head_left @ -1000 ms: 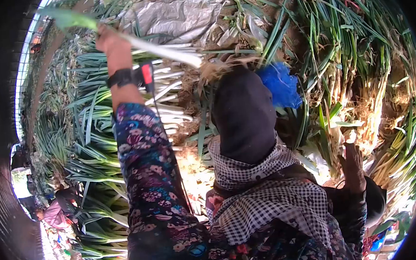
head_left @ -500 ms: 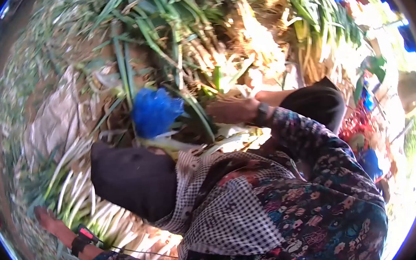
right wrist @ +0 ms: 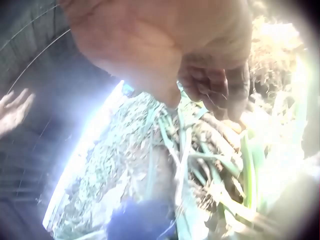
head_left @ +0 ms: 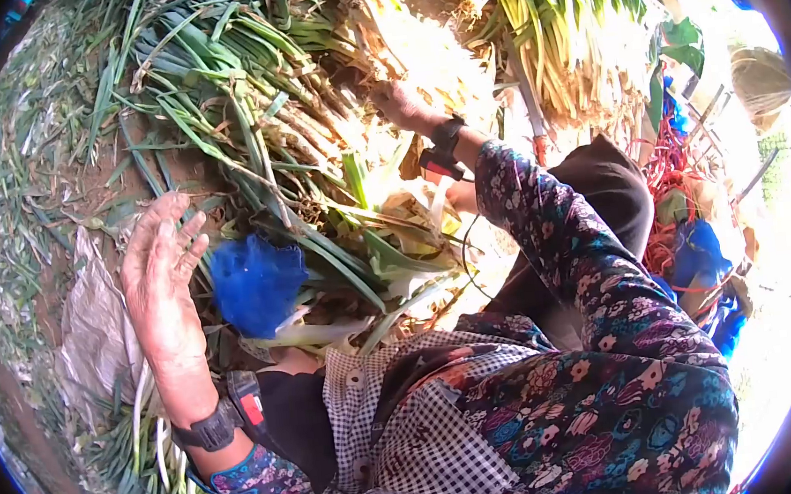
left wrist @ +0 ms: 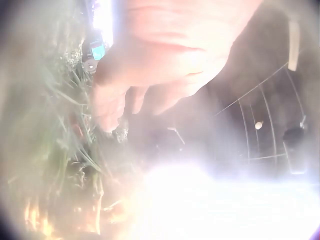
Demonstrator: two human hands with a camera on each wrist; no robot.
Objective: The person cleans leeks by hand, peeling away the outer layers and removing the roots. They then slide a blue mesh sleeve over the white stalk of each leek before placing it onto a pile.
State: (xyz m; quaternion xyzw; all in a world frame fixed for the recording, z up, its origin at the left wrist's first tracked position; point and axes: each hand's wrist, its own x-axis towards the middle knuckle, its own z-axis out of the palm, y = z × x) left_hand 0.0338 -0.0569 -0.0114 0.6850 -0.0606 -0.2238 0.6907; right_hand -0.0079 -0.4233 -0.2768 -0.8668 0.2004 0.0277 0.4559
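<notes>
My left hand (head_left: 168, 286) is raised at the left in the head view, palm showing and fingers spread, with nothing in it. In the left wrist view its fingers (left wrist: 107, 107) hang loosely bent. Ahead, my right hand (head_left: 407, 107) reaches to the root ends of a heap of unpeeled leeks (head_left: 310, 127). The right wrist view shows its fingers (right wrist: 215, 90) slightly bent close over the stalks, with green leaves visible between thumb and fingers. White-stemmed leeks (head_left: 175, 473) lie at the lower left, partly hidden by my left arm.
A crumpled blue mesh (head_left: 256, 285) lies between my hands. Beside my left hand is a pale plastic sheet (head_left: 92, 330). Another leek bundle (head_left: 576, 52) lies at the upper right. Tangled red string (head_left: 675, 166) lies beyond my bent knee (head_left: 607, 186). Loose leaves cover the ground.
A second ago my left hand held a leek over the white-stemmed row; now it is empty and raised. The head view has turned right, and my right hand has moved forward to the unpeeled heap.
</notes>
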